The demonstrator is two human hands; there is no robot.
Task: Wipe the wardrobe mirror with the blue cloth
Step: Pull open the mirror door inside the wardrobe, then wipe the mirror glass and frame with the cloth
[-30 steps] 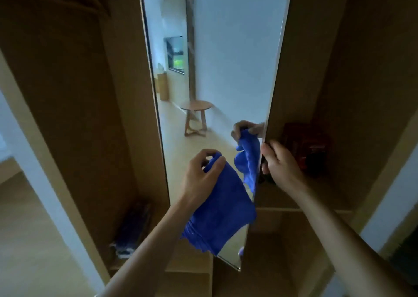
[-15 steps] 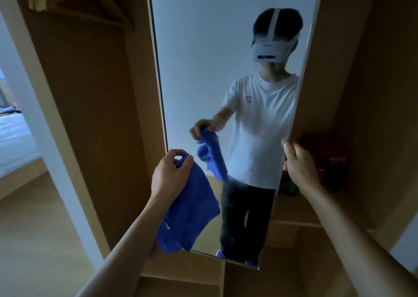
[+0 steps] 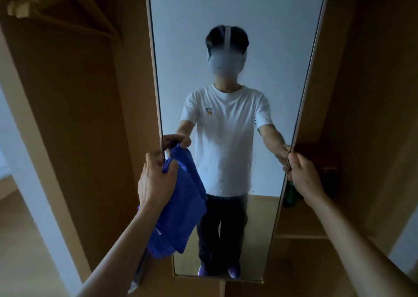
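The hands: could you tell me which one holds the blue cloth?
The left hand grips the blue cloth beside the left edge of the mirror; the right hand holds no cloth, only the mirror's right edge.

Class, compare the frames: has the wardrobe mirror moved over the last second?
Yes. Against the wardrobe panel, the mirror has swung from angled to square-on, with the right hand gripping its edge.

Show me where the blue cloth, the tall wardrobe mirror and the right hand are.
blue cloth [image 3: 181, 213], head view, on its hanging middle fold.
tall wardrobe mirror [image 3: 228, 138], head view, on the glass at mid-height.
right hand [image 3: 303, 179], head view, on the back of the hand at the mirror's right edge.
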